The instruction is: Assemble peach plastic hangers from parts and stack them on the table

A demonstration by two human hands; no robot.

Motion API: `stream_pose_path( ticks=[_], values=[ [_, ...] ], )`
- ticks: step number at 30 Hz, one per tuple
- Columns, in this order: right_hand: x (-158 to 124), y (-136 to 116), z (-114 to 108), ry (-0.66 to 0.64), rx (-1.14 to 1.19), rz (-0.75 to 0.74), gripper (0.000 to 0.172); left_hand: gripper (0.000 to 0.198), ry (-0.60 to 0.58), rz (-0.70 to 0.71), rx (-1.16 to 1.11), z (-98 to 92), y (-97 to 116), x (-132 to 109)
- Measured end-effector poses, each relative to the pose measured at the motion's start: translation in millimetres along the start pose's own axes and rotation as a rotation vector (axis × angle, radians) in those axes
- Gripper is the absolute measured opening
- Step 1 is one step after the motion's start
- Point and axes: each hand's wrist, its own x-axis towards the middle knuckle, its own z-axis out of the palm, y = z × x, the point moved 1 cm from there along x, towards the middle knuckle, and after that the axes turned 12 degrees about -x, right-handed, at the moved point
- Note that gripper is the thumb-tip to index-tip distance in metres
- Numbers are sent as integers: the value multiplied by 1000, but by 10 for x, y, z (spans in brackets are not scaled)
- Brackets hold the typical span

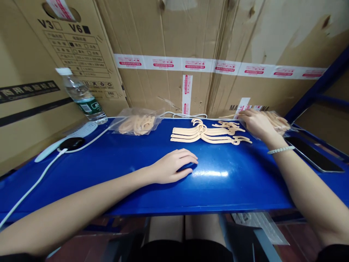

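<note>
My left hand (174, 165) rests on the blue table (152, 193), fingers stretched out and a little bent, holding nothing. Beyond it lies a row of beige plastic folding hangers (200, 134), arms spread and hooks overlapping at the middle. Smaller beige hook-like pieces (227, 125) lie at their right end. At the back right, my right hand (256, 123) is over the left side of a clear bag of beige parts (278, 122). Its fingertips point left and bend downward; whether they grip anything is hidden.
A second clear bag of beige parts (137, 123) lies back left, near a water bottle (85, 100). A black round device (71, 144) with a white cable and a pale blue flat handled object (65, 140) are at left. A phone (315, 154) lies right. Cardboard boxes (169, 32) wall the back.
</note>
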Motion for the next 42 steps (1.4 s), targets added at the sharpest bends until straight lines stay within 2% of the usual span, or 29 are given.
stream_pose_path(
  ticks=[3, 6, 8, 10, 13, 15, 18, 20, 24, 27, 29, 33, 36, 42],
  values=[
    [6, -104, -154, 117, 174, 105, 41, 24, 106, -80, -135, -18, -17, 13],
    [6, -439, -373, 249, 588, 212, 33, 24, 241, -242, -356, -16, -79, 42],
    [-9, -798, -530, 234, 952, 177, 27, 32, 321, -346, -548, -1, -140, 66],
    [-49, -1194, -677, 189, 1208, 95, 22, 43, 393, -418, -707, 19, -193, 87],
    [-142, -1669, -841, 113, 1357, -41, 17, 40, 492, -470, -861, 47, -222, 105],
    [-192, -1809, -908, 94, 1326, -120, 16, 34, 554, -497, -940, 55, -206, 105],
    [-213, -1745, -930, 106, 1197, -202, 23, 27, 677, -549, -1023, 25, -164, 96],
    [-206, -1611, -867, 82, 1001, -241, 37, 19, 798, -584, -1050, -29, -141, 87],
    [-211, -1429, -566, -116, 569, -203, 81, 13, 1004, -659, -1074, -158, -129, 78],
    [-210, -1443, -349, -243, 483, -179, 93, 13, 1074, -701, -1072, -223, -144, 74],
    [-178, -1480, -259, -263, 467, -179, 93, 11, 1092, -696, -1057, -247, -163, 69],
    [-65, -1511, -161, -238, 457, -158, 88, 13, 1081, -600, -1041, -269, -232, 52],
    [-20, -1448, -160, -158, 471, -147, 74, 13, 1073, -570, -1059, -283, -309, 35],
    [-91, -1159, -287, 64, 494, -151, 39, 13, 1095, -553, -1094, -314, -422, 10]
  ],
)
